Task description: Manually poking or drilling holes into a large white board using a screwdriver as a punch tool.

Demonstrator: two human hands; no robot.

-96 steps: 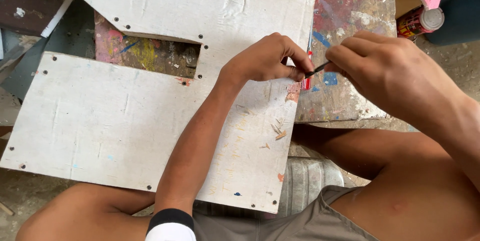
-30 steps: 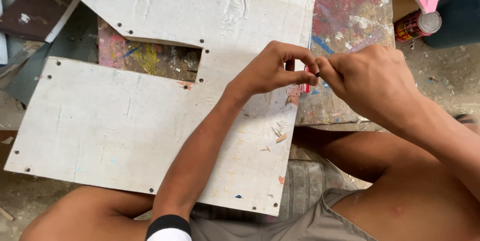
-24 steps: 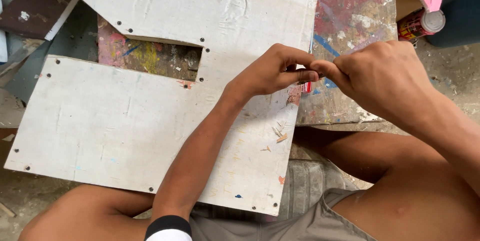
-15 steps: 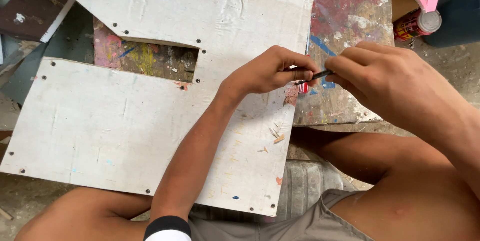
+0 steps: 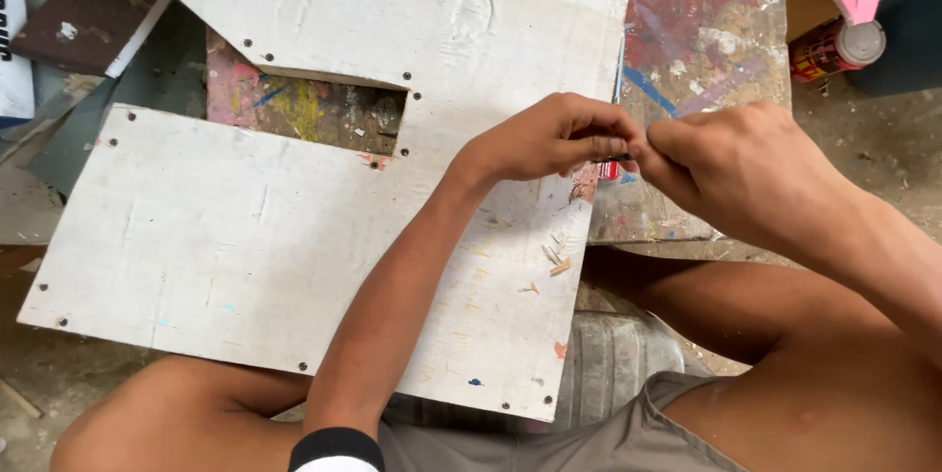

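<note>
Head view, looking down on a seated person. The left hand (image 5: 554, 138) reaches forward over a large white cut-out panel (image 5: 245, 236), forearm running diagonally up from a black-and-white cuff (image 5: 336, 450) at the lower edge; the wrist is slightly flexed and the fingers curl inward, thumb and forefinger pinching one end of a small dark thin object (image 5: 616, 157). The right hand (image 5: 731, 168) comes in from the right, knuckles uppermost, its fingertips pressed together on the other end of the same object, so that the two hands meet tip to tip. The object is mostly covered by the fingers; it may be a short nail or pin, but its kind cannot be told. It is held just above the panel's right edge, where the panel overlaps a paint-stained desk (image 5: 706, 30). Small wood shavings (image 5: 551, 261) lie on the panel below the hands. A red can (image 5: 829, 48) stands beyond the desk's right edge.
</note>
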